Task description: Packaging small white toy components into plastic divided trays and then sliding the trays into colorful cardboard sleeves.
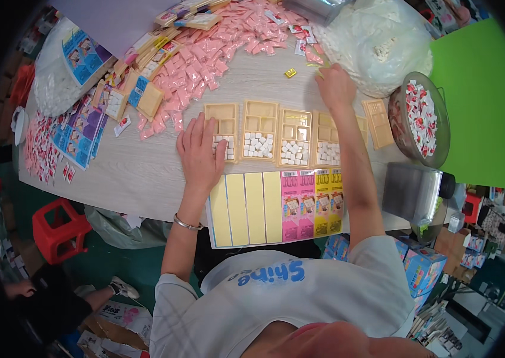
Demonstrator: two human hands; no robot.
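Overhead, the pale wooden table (145, 179) holds beige plastic trays (259, 138) and pink sachets (205, 53); left hand (200, 152) lies flat, fingers apart, while right hand (336, 86) shows its fingers curled together.

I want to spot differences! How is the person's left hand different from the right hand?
The left hand lies flat, fingers spread, on the table at the leftmost tan tray; the right hand reaches farther, up by the big white bag. The left wrist wears a silver bangle; the right wrist is bare. Both are bare and hold nothing that I can see.
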